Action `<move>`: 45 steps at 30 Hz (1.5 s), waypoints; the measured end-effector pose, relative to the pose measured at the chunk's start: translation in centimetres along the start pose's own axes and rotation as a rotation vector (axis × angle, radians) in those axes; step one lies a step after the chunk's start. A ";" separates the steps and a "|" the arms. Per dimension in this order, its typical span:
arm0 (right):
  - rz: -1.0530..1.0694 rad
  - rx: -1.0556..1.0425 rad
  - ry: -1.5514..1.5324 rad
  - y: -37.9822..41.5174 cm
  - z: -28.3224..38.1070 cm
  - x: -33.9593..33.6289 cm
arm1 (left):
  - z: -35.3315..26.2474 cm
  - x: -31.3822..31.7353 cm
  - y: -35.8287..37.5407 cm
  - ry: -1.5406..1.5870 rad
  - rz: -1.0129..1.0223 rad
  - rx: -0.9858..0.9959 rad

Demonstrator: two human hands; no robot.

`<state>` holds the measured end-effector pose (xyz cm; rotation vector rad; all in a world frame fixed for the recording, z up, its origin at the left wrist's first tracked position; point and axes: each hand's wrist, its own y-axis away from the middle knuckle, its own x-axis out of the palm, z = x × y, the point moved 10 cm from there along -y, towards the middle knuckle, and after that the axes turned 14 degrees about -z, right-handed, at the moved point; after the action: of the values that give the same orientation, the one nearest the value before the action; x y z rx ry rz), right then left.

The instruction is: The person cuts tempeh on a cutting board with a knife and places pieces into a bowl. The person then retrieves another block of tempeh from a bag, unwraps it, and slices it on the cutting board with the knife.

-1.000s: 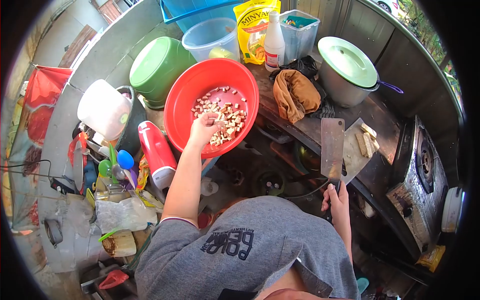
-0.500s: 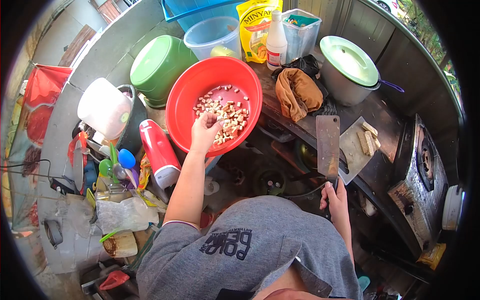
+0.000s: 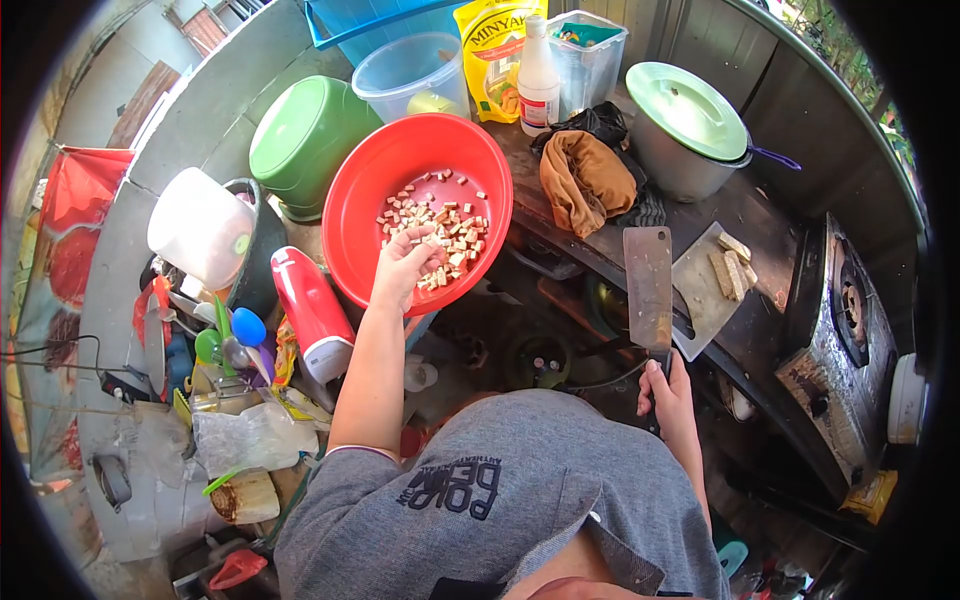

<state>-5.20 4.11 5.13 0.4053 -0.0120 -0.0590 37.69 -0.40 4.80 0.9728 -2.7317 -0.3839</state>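
Observation:
My left hand point(image 3: 402, 268) reaches inside the tilted red basin point(image 3: 345, 190), its fingers apart at the small beige cubes point(image 3: 458, 228), which look like diced tempeh. No cube shows clearly in its grasp. On the right, my right hand point(image 3: 670, 392) is closed around the handle of a cleaver point(image 3: 649, 285), whose broad blade points up and away from me. Beside the blade lies a cutting board point(image 3: 705, 310) with several uncut strips point(image 3: 734, 270) of the same beige food on it.
A gas stove point(image 3: 840, 350) stands at the far right, and a pot with a green lid point(image 3: 690, 110) behind the board. A brown cloth point(image 3: 583, 185), a bottle point(image 3: 537, 85) and a green tub point(image 3: 310, 140) sit behind. Utensils point(image 3: 235, 345) and a red flask point(image 3: 308, 305) crowd the left.
The view has shifted slightly. My left hand stays in the basin, its fingers more spread over the cubes. My right hand keeps hold of the cleaver.

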 end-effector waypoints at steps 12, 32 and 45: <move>0.018 -0.007 0.012 -0.3 0.2 0.5 | -1.9 -0.8 0.2 -0.157 -0.067 0.355; 0.019 0.013 0.021 0.0 0.0 1.0 | -1.1 -0.1 1.4 0.362 0.172 -0.020; 0.021 0.026 0.062 1.3 -0.4 -2.1 | -1.2 -3.8 -2.4 -0.134 -0.089 0.242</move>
<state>-7.17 5.60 5.26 0.4323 0.0446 -0.0251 42.28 0.03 4.75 1.1712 -2.9133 -0.1382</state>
